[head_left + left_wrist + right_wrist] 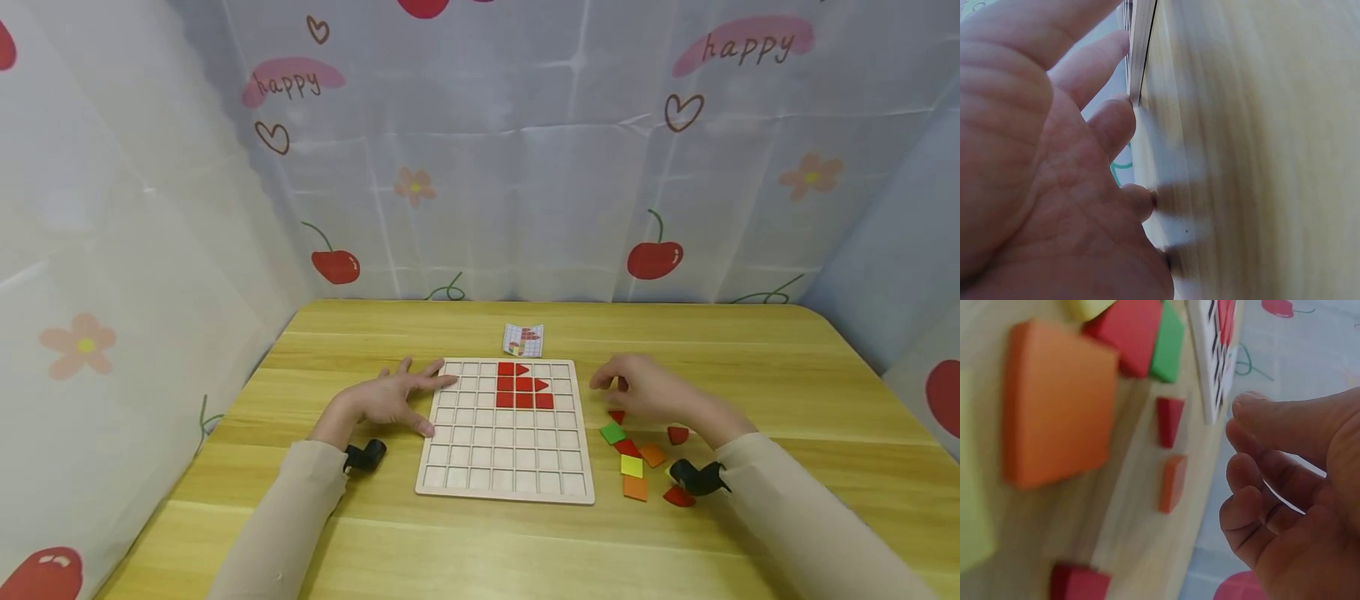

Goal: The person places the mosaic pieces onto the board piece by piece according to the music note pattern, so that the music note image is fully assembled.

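Note:
A wooden grid board (480,459) lies flat on the table, with red square and pointed tiles (515,384) set in several cells of its upper rows. My left hand (390,398) is spread at the board's left side, index fingertip over the frame and thumb at the edge. In the left wrist view, fingertips meet the board's side (1142,56). My right hand (645,388) hovers right of the board, fingers loosely bent, and no tile shows in it. Below it in the right wrist view are a small red tile (1169,422) and an orange tile (1174,484).
Right of the board lie loose tiles: green (612,432), yellow (632,466), orange (635,488) and red (678,435). A small printed pattern card (522,341) rests behind the board. A patterned curtain (525,208) hangs beyond the wooden table (360,542).

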`<move>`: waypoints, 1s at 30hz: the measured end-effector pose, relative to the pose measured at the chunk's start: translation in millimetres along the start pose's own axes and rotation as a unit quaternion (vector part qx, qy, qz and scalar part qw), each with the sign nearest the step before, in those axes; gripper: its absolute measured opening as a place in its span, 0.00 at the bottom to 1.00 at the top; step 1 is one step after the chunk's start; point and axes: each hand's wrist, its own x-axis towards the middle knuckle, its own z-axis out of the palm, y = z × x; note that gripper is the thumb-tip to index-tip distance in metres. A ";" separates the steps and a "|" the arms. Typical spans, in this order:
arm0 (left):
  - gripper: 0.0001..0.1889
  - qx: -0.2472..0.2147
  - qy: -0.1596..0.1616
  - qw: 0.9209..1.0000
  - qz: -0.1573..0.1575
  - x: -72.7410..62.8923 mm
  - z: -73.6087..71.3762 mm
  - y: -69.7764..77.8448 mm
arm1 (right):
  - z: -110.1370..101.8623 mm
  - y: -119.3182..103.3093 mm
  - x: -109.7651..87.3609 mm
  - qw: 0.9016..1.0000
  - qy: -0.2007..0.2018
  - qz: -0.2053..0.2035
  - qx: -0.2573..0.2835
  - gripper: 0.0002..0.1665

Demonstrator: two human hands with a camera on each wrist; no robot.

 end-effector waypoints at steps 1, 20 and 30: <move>0.47 0.001 0.000 1.000 0.001 0.2 -0.1 0.1 | -0.4 2.7 -2.8 1.000 0.002 -0.004 -0.004 0.13; 0.47 -0.001 0.001 1.000 -0.003 2.3 0.6 -3.0 | 8.5 20.7 -26.1 0.998 -0.037 -0.031 -0.027 0.11; 0.47 -0.004 0.000 1.000 -0.002 2.0 0.6 -2.5 | 6.8 16.3 -26.0 0.999 -0.033 -0.011 -0.012 0.08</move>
